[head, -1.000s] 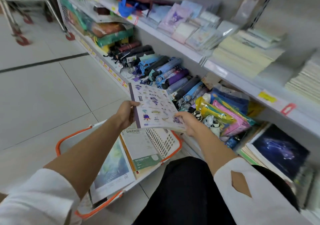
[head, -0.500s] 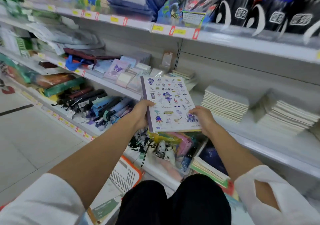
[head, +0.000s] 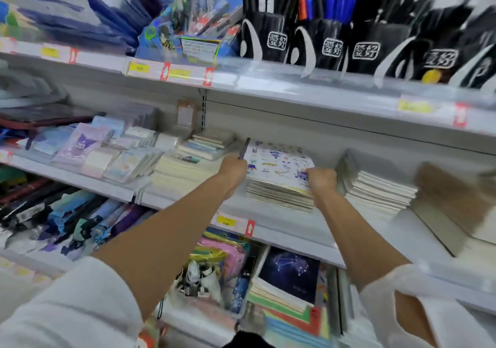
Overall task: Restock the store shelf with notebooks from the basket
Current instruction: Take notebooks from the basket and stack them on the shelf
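Observation:
A white notebook (head: 279,161) with small purple and blue cartoon prints and a dark spine lies on top of a stack of notebooks (head: 279,196) on the middle shelf (head: 290,225). My left hand (head: 234,165) grips its left spine edge. My right hand (head: 320,180) grips its near right corner. Both arms reach forward over the shelf edge. The basket is out of view.
More notebook stacks (head: 381,189) sit to the right and cream pads (head: 182,170) to the left. Above, the upper shelf (head: 295,84) holds black pen boxes (head: 332,44). Below lie umbrellas (head: 67,219) and a dark constellation notebook (head: 290,275).
Both hands carried the notebook up from over the basket and forward onto the stack on the middle shelf. The view swung up from the floor to the shelves.

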